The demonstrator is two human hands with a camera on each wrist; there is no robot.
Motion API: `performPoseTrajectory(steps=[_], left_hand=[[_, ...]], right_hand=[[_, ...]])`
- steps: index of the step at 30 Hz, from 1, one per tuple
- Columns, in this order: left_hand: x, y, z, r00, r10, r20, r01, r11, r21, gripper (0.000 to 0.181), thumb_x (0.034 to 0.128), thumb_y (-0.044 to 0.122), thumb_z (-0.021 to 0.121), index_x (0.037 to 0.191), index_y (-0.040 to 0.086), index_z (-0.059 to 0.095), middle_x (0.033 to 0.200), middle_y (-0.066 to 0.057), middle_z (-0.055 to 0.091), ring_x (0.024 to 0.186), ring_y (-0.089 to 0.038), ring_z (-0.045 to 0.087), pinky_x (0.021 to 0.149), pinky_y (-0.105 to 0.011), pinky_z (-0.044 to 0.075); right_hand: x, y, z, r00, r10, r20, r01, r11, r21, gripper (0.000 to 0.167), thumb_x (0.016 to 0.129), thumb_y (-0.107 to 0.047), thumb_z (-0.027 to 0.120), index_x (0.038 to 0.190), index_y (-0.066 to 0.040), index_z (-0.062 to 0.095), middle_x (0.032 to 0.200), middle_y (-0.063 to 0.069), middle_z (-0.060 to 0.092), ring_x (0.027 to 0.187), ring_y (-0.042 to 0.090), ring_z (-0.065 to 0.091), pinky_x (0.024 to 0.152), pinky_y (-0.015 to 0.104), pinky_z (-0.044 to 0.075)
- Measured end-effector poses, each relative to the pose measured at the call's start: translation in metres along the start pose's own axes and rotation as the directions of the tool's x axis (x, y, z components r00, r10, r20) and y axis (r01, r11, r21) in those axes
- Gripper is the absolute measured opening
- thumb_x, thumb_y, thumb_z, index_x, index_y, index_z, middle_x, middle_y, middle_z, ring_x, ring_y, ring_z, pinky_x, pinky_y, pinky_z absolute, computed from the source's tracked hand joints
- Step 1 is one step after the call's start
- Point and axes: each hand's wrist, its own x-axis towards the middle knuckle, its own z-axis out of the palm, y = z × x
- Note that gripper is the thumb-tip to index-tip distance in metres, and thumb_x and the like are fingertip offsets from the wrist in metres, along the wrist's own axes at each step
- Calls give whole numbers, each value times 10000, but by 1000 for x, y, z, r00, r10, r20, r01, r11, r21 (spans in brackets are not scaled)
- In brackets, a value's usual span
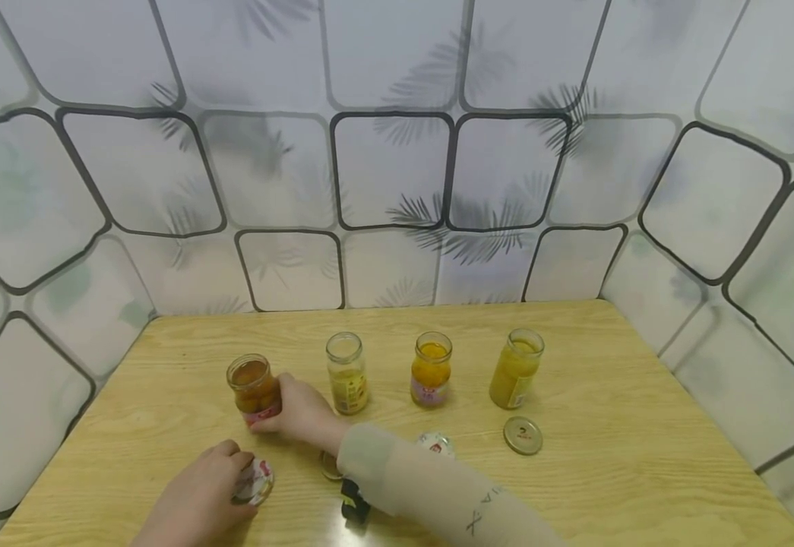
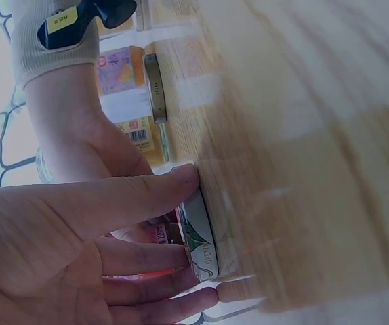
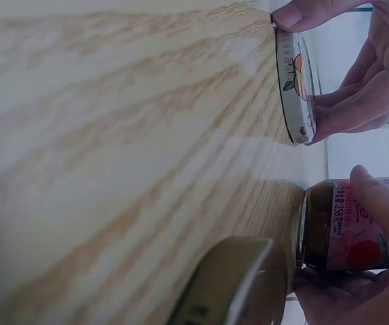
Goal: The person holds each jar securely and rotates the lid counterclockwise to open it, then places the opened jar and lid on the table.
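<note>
In the head view, my right hand [image 1: 306, 410] grips the open jar [image 1: 253, 391] at the far left, full of dark amber fruit, from its right side. The jar stands on the table; its pink label [image 3: 360, 223] shows in the right wrist view. Nearer the front edge, my left hand [image 1: 200, 490] pinches a white patterned jar lid [image 1: 257, 482] by its rim, thumb on one side and fingers on the other. The lid [image 3: 295, 91] lies at the tabletop, apart from the jar.
Three more open jars stand to the right: one pale yellow [image 1: 349, 391], one orange [image 1: 431, 372], one yellow [image 1: 516, 376]. A gold lid [image 1: 523, 435] lies before the last. Another patterned lid [image 1: 435, 443] and a gold lid [image 1: 330, 466] are partly hidden by my right forearm.
</note>
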Motion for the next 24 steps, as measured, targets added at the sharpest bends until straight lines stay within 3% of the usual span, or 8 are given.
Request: performPoseTrajectory(steps=[8,14,18,21,24], left_hand=[[0,0,-1,1000,10,-3,-10,1000,-8,700,706,351,988,1212,-53,721,1090,-85,698,1007,-260,693,948,-543,602],[1,1,0,1000,20,13,-20,1000,-11,732,703,360,985,1249,-41,705,1126,-109,707,1043,-302,695,973,-574,588],[0,0,1,1000,23,21,-23,999,-23,754,690,358,992,1262,-36,699,1128,-104,704,1041,-302,694,966,-573,591],[0,0,0,1000,12,23,-11,999,-47,754,701,365,986,1277,-23,692,1133,-93,700,1045,-288,693,965,-568,593],[-2,0,-1,1000,1,11,0,998,-57,753,723,393,971,1293,-9,686,1161,-92,706,1063,-289,697,963,-569,595]], right_hand=[[3,0,2,1000,13,-13,-13,1000,18,566,809,-361,949,1209,-136,618,1133,10,747,985,105,703,841,210,561],[0,4,-2,1000,-2,28,0,998,67,602,789,-316,967,1236,-127,610,1153,6,733,1009,93,688,873,203,557],[-7,6,-4,998,-13,61,6,994,108,753,799,-299,961,1411,-88,575,1339,48,711,1197,143,684,1013,246,556],[-15,9,-7,997,26,77,-36,992,122,900,824,-327,940,1556,-83,476,1526,91,612,1383,219,610,1147,332,515],[-26,11,-13,993,63,100,-76,988,136,970,834,-353,928,1613,-97,410,1606,119,533,1457,276,550,1200,405,482]])
